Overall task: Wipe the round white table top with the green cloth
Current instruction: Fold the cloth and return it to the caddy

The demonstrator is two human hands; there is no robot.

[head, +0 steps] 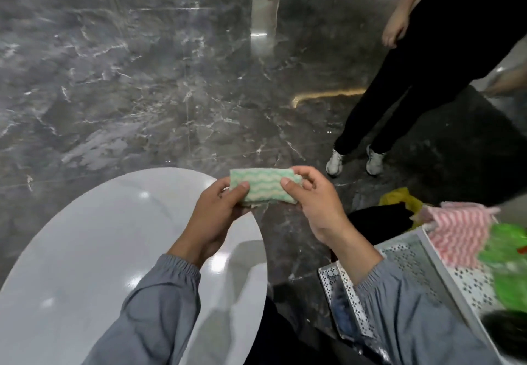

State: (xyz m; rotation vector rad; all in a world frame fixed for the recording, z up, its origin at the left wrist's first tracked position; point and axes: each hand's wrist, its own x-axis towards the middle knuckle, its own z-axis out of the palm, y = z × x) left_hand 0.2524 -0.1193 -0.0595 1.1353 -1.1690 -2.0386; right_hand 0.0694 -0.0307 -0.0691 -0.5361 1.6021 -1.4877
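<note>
White and glossy, the round table top (pixel 85 250) fills the lower left. Over its far right edge the left hand (pixel 219 207) pinches the left end of the folded green-and-white wavy-striped cloth (pixel 263 189), thumb on top and fingers curled beneath. The cloth is held in the air, off the table, between both hands. The right hand (pixel 313 202) pinches its right end the same way. Farther right, beside the table, is a white perforated metal rack (pixel 405 253) with a pink-and-white striped cloth (pixel 462 233) draped on it and a blurred green plastic thing (pixel 507 259). Beyond, on the dark marble floor (pixel 114 79), stands a person in black trousers and white shoes (pixel 399 102).
</note>
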